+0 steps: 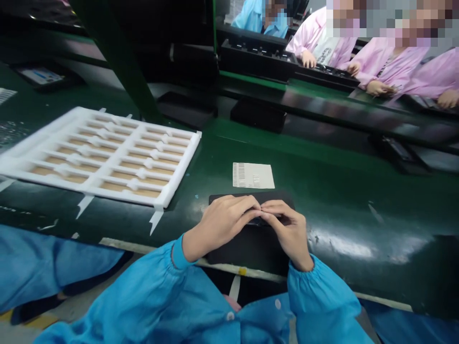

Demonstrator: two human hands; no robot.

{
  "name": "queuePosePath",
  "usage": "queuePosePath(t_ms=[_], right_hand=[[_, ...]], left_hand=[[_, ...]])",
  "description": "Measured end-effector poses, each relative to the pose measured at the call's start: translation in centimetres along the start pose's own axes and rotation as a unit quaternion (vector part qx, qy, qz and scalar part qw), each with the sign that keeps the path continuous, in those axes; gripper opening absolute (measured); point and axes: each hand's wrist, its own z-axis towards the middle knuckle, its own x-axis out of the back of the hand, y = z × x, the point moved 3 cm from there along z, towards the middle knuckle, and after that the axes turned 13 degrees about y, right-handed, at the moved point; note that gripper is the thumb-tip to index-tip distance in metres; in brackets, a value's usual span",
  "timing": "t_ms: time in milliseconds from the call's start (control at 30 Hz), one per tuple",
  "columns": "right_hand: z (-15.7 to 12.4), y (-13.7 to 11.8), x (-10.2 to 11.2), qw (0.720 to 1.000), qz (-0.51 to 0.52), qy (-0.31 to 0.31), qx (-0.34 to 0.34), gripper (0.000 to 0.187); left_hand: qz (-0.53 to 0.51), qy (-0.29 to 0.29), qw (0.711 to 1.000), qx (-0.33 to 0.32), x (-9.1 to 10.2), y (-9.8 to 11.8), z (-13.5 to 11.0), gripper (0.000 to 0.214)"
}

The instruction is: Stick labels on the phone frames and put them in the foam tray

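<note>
My left hand and my right hand meet fingertip to fingertip above a black mat at the front of the green bench. Both hands are closed in a pinch. Between or just under the fingers is a small dark item, mostly covered, so its kind is hidden. Just beyond the hands lies a pale sheet with rows of small dark strips along its left side and a few more in its middle.
A white foam tray with slotted, brown-bottomed compartments lies to the left, taped down. Dark boxes sit under a rail at the back. Co-workers in pink and blue sleeves work across the line. A green post slants up behind the tray.
</note>
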Motion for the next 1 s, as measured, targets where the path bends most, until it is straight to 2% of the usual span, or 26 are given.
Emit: queuePosePath(t_ms=[133,200,333,400,467,600,700,833,1000], right_hand=[[-0.8,1.0,1.1,0.999,0.005,0.032,-0.032,0.037],[-1.3,1.3,1.8,0.998,0.009,0.054,-0.043,0.036],[-2.2,1.3,2.4,0.996,-0.001,0.077,-0.038,0.026],[-2.5,1.0,2.4,0.996,-0.018,0.081,-0.014,0.020],[-2.7,0.5,2.3,0.996,-0.042,0.074,0.039,0.013],[-3.1,-0.4,2.1,0.982,-0.097,0.044,0.157,0.025],[-3.2,-0.4,2.3,0.970,-0.131,0.026,0.204,0.034],[-3.1,-0.1,2.4,0.964,-0.133,0.008,0.229,0.043],[-3.0,0.0,2.6,0.968,-0.125,-0.007,0.217,0.051]], left_hand=[[0.015,0.011,0.998,-0.054,-0.3,0.2,-0.3,0.022],[0.028,0.004,0.998,-0.064,-0.5,0.3,-0.4,0.024],[0.036,-0.028,0.998,-0.039,-0.6,0.8,-0.3,0.021],[0.043,-0.054,0.997,-0.028,-0.5,1.2,-0.2,0.020],[0.060,-0.081,0.995,-0.021,-0.3,1.7,0.0,0.021],[0.058,-0.108,0.992,-0.009,-0.4,2.2,0.2,0.020],[0.035,-0.060,0.997,-0.029,-0.4,1.9,-0.4,0.019],[0.040,0.043,0.990,-0.127,-0.2,1.5,-1.7,0.016],[0.075,0.076,0.974,-0.199,0.0,1.7,-2.5,0.019]])
